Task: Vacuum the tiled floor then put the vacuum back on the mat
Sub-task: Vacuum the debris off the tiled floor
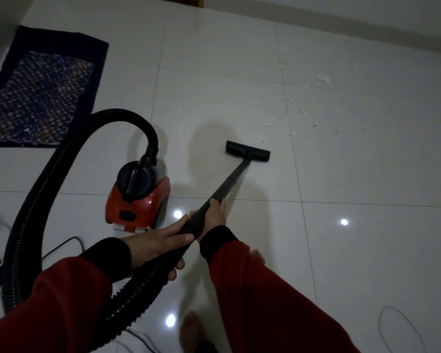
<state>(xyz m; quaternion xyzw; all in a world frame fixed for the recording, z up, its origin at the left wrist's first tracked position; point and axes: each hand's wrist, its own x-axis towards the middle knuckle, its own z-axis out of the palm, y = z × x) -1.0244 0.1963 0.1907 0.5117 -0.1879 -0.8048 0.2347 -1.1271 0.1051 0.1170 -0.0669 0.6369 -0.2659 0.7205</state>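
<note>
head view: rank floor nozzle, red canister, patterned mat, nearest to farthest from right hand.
From the right hand:
1. Red canister vacuum body, just to its left.
2. Black floor nozzle, ahead at the wand's end.
3. Dark blue patterned mat, far upper left by the wall.

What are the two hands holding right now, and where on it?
Both grip the vacuum wand: right hand on the tube's lower part, left hand at its hose end.

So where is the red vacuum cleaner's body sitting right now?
In the head view the red vacuum body sits on the tiled floor, left of centre, just below and to the right of the patterned mat and left of the floor nozzle.
</note>
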